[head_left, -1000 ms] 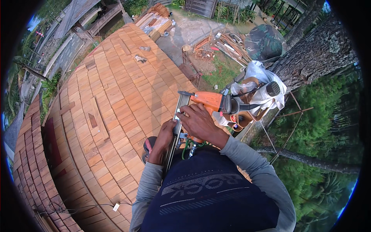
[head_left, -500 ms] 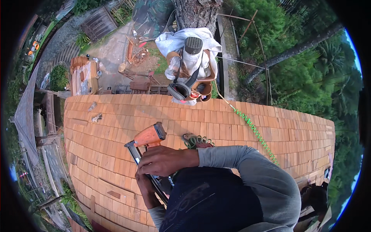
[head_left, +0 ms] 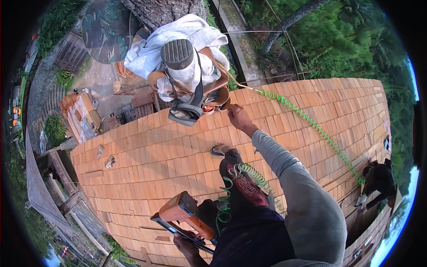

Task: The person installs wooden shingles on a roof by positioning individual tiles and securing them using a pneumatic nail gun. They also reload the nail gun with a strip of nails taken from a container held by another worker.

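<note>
An orange and black nail gun [head_left: 183, 207] lies low beside my body, tilted over the shingles. My left hand [head_left: 189, 250] is closed around its long magazine, partly hidden by the tool. My right arm stretches forward, and my right hand [head_left: 240, 118] is at the brown leather tool pouch [head_left: 219, 96]. Its fingers are curled at the pouch's edge; what they pinch is too small to make out. The pouch hangs against a tree trunk [head_left: 162, 12], with a white cloth [head_left: 182, 33] and a dark strap around it. A dark green coiled hose [head_left: 225, 200] runs over my leg near the nail gun.
Wooden shingles [head_left: 178, 153] cover the curved roof under me. A bright green coiled hose [head_left: 307, 118] stretches across it to the right, where another person [head_left: 380, 180] crouches. Two crumpled scraps lie near the left edge. Below the eave are stacked boards [head_left: 82, 118] and ground.
My right hand has left the nail gun and reached forward to the tool pouch. My left hand has lowered the nail gun toward my body. The view has shifted, bringing the pouch closer.
</note>
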